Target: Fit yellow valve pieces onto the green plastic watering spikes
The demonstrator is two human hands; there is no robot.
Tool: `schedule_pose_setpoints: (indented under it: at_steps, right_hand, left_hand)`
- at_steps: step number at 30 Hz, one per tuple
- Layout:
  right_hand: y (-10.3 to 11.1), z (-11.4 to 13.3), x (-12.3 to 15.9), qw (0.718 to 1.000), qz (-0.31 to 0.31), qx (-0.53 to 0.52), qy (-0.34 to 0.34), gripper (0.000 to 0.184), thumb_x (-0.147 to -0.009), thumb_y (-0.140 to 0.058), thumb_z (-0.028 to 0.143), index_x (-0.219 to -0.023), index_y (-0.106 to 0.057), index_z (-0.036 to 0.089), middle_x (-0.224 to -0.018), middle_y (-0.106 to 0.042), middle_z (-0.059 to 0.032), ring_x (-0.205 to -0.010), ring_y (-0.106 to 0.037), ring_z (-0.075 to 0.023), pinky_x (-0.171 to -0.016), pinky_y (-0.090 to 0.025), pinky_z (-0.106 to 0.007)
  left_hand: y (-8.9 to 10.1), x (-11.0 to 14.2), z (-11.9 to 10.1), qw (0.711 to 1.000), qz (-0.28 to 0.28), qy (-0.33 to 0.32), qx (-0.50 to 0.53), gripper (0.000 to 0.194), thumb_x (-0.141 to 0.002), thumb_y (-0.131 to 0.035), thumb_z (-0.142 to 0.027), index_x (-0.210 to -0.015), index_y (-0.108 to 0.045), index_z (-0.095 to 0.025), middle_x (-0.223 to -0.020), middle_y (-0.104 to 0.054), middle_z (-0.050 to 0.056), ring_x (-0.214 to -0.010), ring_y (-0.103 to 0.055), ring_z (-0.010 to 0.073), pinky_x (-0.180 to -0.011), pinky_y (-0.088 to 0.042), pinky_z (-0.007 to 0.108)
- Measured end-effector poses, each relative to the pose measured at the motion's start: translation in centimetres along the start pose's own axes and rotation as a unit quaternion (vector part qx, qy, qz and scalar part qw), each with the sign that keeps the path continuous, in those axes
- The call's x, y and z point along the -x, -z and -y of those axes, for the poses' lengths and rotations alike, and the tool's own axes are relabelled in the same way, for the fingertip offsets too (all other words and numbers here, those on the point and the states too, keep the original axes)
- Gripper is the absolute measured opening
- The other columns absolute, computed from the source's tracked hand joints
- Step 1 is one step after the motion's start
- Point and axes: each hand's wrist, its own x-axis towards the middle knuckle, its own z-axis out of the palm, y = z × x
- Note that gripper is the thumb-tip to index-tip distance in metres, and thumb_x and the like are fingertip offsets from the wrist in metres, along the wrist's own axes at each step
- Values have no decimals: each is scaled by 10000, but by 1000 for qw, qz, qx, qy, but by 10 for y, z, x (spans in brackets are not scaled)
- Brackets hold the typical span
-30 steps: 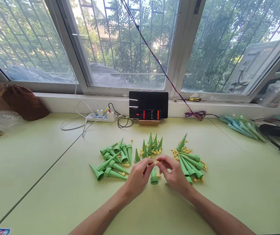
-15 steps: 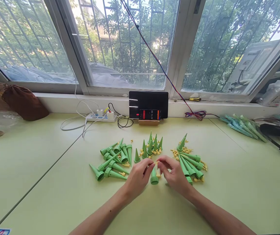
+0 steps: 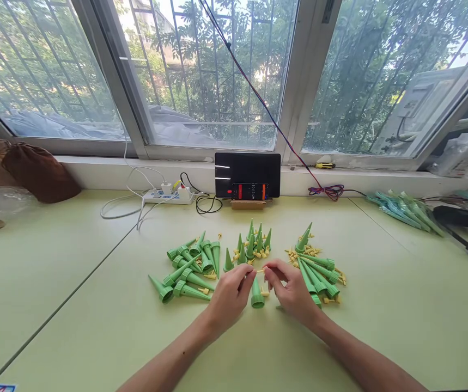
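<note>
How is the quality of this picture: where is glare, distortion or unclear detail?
Head view: daylight is bright through the clear glass window, and white glare streaks the black rectangular screen; head view: the grey window frames lean, suggesting wide-angle distortion; head view: the small yellow piece between the fingertips looks too tiny for clear detail.
</note>
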Motion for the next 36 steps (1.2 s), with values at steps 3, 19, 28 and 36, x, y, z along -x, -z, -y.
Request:
schedule_pose_setpoints:
  at_steps: [3, 19, 28, 36]
  right_hand:
    - [1, 0, 0, 1000, -20, 7, 0, 232, -1000, -534, 387, -920, -632, 193, -745, -614, -11, -621, -565, -138, -594, -484, -248]
    - [2, 4, 0, 998, -64, 20, -1, 234, -1011, -513, 392, -941, -627, 200, -766, -607, -9, -589, -565, -130, -575, -488, -247]
    - [1, 4, 0, 998, -61, 21, -5, 264, -1010, -507, 422, -932, -626, 200, -752, -617, -11, -572, -567, -131, -571, -495, -250]
    - [1, 3, 1, 998, -60, 20, -4, 253, -1009, -512, 412, -945, -631, 198, -755, -618, -17, -605, -580, -140, -581, -504, -254]
  left_hand:
    - [0, 0, 0, 1000, -3, 5, -3, 288, -1045, -414, -329, -869, -594, -190, -735, -616, -1, -638, -529, 123, -628, -394, 233]
    - [-1, 2, -6, 980, 138, 7, -141, 206, -906, -638, -404, -967, -696, -215, -582, -604, -26, -566, -550, 158, -576, -357, 261]
    - [-1, 1, -8, 978, 152, -7, -145, 191, -879, -649, -396, -915, -689, -212, -563, -572, -37, -531, -501, 146, -543, -324, 260]
    - [0, 1, -9, 975, 161, -23, -152, 164, -869, -654, -381, -906, -666, -222, -605, -567, -36, -559, -509, 149, -560, -316, 268]
